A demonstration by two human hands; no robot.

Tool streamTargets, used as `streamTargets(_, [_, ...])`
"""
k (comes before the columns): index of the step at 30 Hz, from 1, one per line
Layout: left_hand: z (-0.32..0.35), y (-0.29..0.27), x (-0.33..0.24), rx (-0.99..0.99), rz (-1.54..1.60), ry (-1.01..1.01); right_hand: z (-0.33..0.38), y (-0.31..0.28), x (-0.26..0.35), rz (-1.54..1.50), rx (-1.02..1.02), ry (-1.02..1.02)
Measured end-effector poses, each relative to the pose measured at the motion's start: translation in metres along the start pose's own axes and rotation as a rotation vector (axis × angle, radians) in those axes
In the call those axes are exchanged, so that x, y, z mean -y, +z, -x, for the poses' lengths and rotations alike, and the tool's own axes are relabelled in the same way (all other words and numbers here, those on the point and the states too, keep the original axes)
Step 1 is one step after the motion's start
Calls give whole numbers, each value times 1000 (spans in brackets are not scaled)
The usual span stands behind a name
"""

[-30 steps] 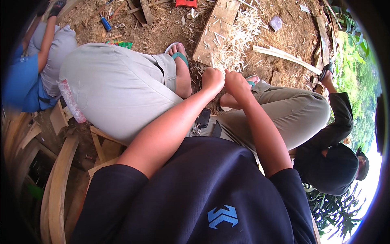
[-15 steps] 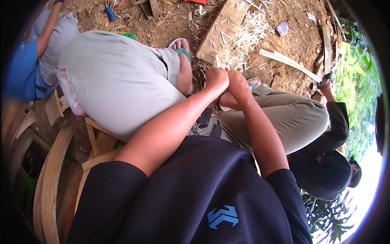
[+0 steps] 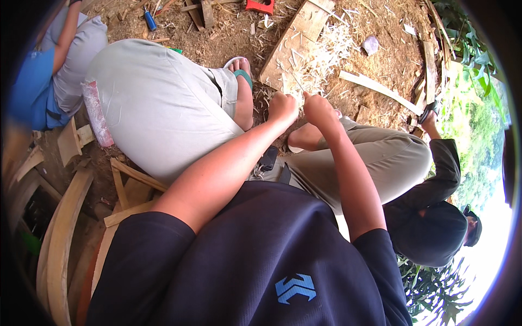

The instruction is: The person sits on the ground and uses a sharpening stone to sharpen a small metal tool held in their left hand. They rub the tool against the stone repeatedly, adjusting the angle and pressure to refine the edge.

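Head cam: both your fists bunched up over the shavings pile, whittling something thin

Your left hand [image 3: 283, 107] and right hand [image 3: 318, 108] sit close together out past your knees, fingers clenched on what looks like a thin sliver of wood [image 3: 296, 84] poking up between them; it's too small to say more. Just beyond them lies a wooden plank [image 3: 296, 41] on the dirt ground [image 3: 380, 27], with a thick heap of pale shavings [image 3: 331, 46] beside it, so plenty of cutting looks done already. How much is left, I can't tell. A blue-handled tool [image 3: 149, 20] lies well off to the left.
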State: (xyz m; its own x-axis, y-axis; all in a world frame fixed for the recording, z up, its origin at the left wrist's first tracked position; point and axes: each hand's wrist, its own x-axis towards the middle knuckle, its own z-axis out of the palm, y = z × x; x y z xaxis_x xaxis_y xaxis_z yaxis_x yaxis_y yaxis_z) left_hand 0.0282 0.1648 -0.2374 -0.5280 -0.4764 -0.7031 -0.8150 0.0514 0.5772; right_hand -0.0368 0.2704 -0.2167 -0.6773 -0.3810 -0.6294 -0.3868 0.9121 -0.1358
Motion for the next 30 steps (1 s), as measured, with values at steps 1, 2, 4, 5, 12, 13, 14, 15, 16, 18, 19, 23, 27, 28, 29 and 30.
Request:
streamTargets(1, [-1,1,1,17,19,-23,7,-9,-2,21,-4,-2])
streamTargets(2, [-3,2,2,34,39,-45,12,-14,-6,42,-7,-5])
streamTargets(4, [-3,0,0,62,30,-47,20,-20,-13,59,-17,14])
streamTargets(5, [0,-2,-2,74,3,-25,24,-25,-14,74,-22,18])
streamTargets(12, [-13,12,27,72,-197,212,34,-31,-11,168,73,-19])
streamTargets(13, [-12,9,24,83,-267,268,34,-26,-12,182,50,-30])
streamTargets(14, [-10,7,21,93,-335,324,33,-18,-15,196,26,-42])
streamTargets(15, [-8,5,18,103,-403,380,33,-12,-16,210,2,-55])
streamTargets(16, [-7,5,18,83,-373,369,32,-9,-13,211,-8,-34])
streamTargets(18, [-3,5,16,44,-313,348,29,-3,-7,213,-26,6])
streamTargets(19, [0,5,13,28,-242,283,26,0,-8,194,-16,-1])
streamTargets(23, [2,5,8,7,-143,164,15,10,-10,108,-36,16])
streamTargets(27, [7,2,4,-20,-214,219,17,11,1,113,-62,90])
streamTargets(28, [9,-2,-1,23,-202,189,17,12,2,96,-59,92])
streamTargets(29, [12,-7,-7,67,-191,159,17,14,2,79,-57,94])
streamTargets(30, [13,-10,-11,111,-181,129,16,16,2,61,-54,96])
